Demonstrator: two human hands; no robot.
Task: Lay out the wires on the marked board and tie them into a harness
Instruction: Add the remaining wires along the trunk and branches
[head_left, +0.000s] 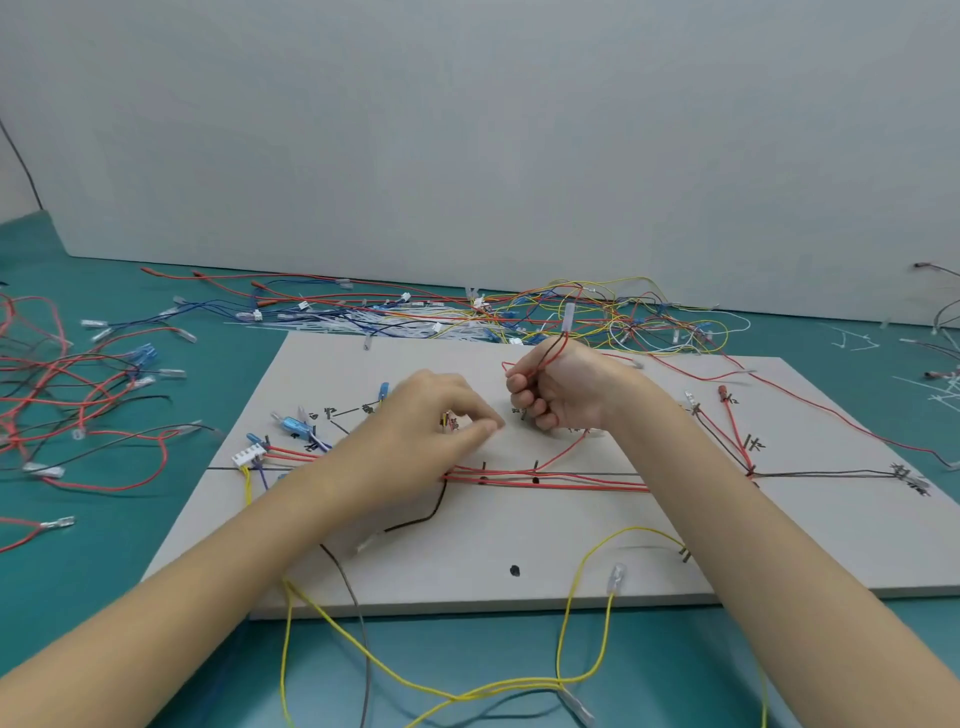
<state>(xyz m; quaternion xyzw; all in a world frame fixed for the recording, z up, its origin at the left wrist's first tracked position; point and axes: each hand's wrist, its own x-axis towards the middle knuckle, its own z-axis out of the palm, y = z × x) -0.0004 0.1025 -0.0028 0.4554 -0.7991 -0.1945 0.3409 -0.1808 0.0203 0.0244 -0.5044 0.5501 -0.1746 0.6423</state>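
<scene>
Yellow wires (571, 613) trail off the marked board's (597, 566) 6 o'clock edge. Your right hand (558, 387) fists one red-and-black wire pair (550, 353) at 12 o'clock; your left hand (436, 410) pinches at the board surface, contents unclear. Keep the pair taut and seat it along the red trunk (545, 480). Count: two hands, one board, three-plus red runs.
</scene>
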